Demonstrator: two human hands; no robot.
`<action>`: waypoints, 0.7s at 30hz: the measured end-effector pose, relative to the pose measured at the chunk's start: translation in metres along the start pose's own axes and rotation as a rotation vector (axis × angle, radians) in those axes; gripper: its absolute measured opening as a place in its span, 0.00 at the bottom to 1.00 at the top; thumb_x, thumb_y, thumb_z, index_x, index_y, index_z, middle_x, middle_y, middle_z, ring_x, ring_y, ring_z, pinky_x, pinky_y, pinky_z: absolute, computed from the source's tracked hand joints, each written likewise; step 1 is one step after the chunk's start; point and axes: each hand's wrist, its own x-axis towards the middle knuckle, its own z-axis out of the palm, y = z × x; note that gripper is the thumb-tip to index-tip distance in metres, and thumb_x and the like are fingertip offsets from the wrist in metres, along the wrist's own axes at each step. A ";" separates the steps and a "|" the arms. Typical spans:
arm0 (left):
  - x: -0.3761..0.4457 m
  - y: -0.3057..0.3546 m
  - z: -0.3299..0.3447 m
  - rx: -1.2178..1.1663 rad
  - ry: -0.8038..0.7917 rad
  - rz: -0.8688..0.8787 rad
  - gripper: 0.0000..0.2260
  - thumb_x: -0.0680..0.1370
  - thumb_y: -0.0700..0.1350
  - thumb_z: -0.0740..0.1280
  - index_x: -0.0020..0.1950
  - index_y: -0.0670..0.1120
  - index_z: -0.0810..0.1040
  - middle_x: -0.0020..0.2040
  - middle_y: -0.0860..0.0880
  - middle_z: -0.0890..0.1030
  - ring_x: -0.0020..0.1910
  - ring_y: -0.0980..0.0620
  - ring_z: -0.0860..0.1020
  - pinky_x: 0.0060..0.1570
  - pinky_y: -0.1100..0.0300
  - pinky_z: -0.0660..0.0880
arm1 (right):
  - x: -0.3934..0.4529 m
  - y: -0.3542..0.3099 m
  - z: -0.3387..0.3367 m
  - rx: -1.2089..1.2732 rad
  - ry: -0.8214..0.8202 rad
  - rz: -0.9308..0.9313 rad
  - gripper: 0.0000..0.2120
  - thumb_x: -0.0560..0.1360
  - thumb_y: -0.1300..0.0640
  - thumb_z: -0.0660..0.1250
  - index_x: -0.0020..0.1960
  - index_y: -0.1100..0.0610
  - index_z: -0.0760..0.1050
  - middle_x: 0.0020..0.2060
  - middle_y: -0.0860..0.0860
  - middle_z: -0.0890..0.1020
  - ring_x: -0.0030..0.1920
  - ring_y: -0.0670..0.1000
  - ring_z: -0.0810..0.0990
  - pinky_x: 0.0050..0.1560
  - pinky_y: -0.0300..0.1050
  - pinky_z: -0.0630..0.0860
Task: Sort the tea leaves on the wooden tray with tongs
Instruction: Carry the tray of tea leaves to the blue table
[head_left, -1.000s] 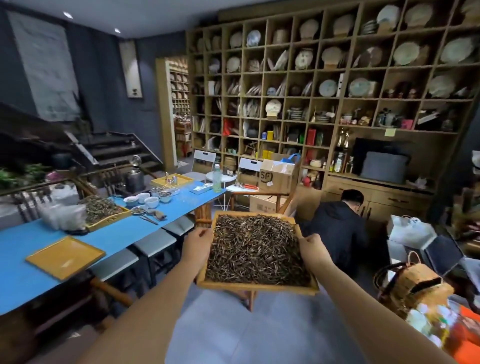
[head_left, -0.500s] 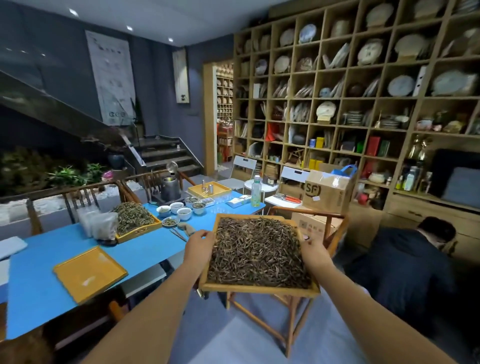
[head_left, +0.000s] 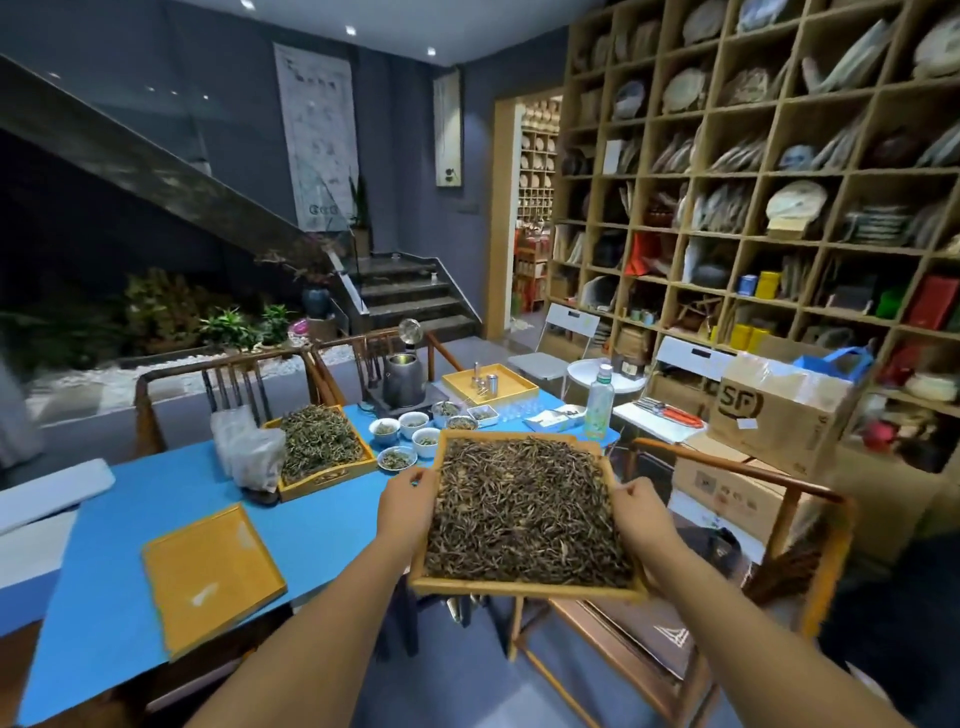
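Wooden tray (head_left: 524, 588), square, heaped with dark tea leaves (head_left: 524, 512): being carried in mid-air beyond the blue table (head_left: 130, 525) edge, over a wooden armchair (head_left: 737, 566). Left hand (head_left: 408, 506) is gripping the tray's left rim; right hand (head_left: 641, 512) is gripping the right rim. Compared with half a second ago, the view is swinging left: the crouching person is dropping out of sight, the table is filling more of the picture. On the table: empty yellow tray (head_left: 213, 574) nearest; second tray of greener leaves (head_left: 319, 444) further back; small white cups (head_left: 413, 431) beside it.
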 end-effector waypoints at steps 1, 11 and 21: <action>0.011 -0.003 0.001 0.006 0.014 -0.011 0.11 0.80 0.46 0.58 0.50 0.45 0.79 0.47 0.43 0.79 0.48 0.42 0.76 0.43 0.55 0.68 | 0.013 -0.004 0.008 -0.013 -0.013 -0.007 0.13 0.80 0.58 0.52 0.58 0.66 0.66 0.56 0.63 0.76 0.53 0.58 0.73 0.50 0.48 0.67; 0.139 -0.022 0.012 -0.040 0.205 -0.147 0.19 0.80 0.47 0.59 0.31 0.43 0.62 0.28 0.46 0.62 0.29 0.50 0.60 0.32 0.56 0.52 | 0.148 -0.067 0.092 -0.072 -0.165 -0.141 0.09 0.80 0.62 0.50 0.46 0.64 0.66 0.57 0.65 0.75 0.56 0.61 0.74 0.47 0.49 0.66; 0.194 -0.070 -0.052 -0.133 0.375 -0.476 0.15 0.81 0.49 0.57 0.38 0.42 0.67 0.37 0.40 0.67 0.38 0.47 0.66 0.42 0.52 0.61 | 0.197 -0.128 0.220 0.020 -0.459 -0.285 0.06 0.80 0.59 0.51 0.47 0.60 0.63 0.41 0.58 0.71 0.39 0.55 0.71 0.31 0.45 0.59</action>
